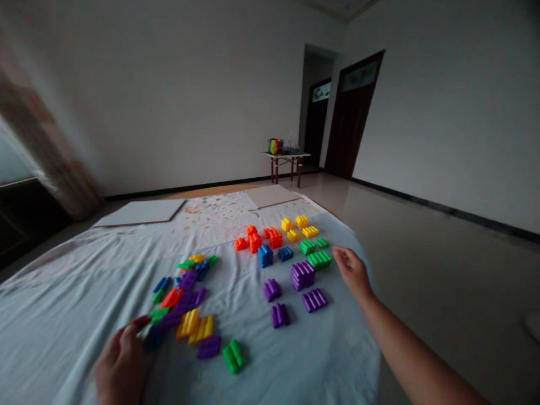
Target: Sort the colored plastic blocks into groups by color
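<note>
At the lower left, my left hand (124, 360) has its thumb and forefinger closed at the edge of a green ribbed block (159, 315), which lies at the near left of a loose mixed pile. Purple blocks (189, 301), yellow blocks (196, 326) and an orange block (172, 298) lie in that pile. My right hand (351, 269) hovers at the table's right side with curled fingers and nothing visible in them. Closest to it are green blocks (319, 259), with a purple stack (302, 275) a little further left.
Sorted groups include orange blocks (255, 242), blue blocks (265, 256) and yellow blocks (310, 231). A single green block (233, 356) lies near the front. Two flat boards (141, 212) rest at the far side of the cloth-covered table (105, 270). A small table (287, 154) stands by the wall.
</note>
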